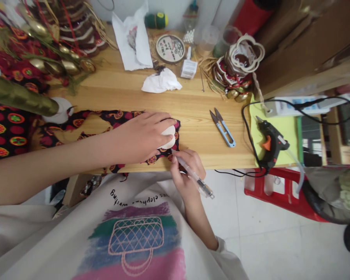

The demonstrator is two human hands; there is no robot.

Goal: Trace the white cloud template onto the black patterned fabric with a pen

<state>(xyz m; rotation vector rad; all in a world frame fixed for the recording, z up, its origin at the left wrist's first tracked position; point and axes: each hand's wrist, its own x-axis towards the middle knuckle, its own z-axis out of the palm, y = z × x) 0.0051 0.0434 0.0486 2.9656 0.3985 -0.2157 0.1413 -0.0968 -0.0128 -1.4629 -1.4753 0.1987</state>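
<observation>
My left hand (146, 134) lies flat, fingers together, pressing a white rounded piece (168, 137) down on a dark patterned cloth (116, 116) at the wooden table's (192, 112) near edge. My right hand (186, 167) is closed around a clear pen (196, 179). The pen's tip touches the cloth right beside the white piece. Most of the white piece is hidden under my left fingers.
Blue thread snips (223, 126) lie to the right on the table. A black glue gun (270, 142) rests on a yellow-green mat (282, 134) with its cord. Crumpled tissue (161, 81), a small white bottle (189, 67), a round embroidered hoop (170, 48) and stacked ornaments (239, 70) sit farther back.
</observation>
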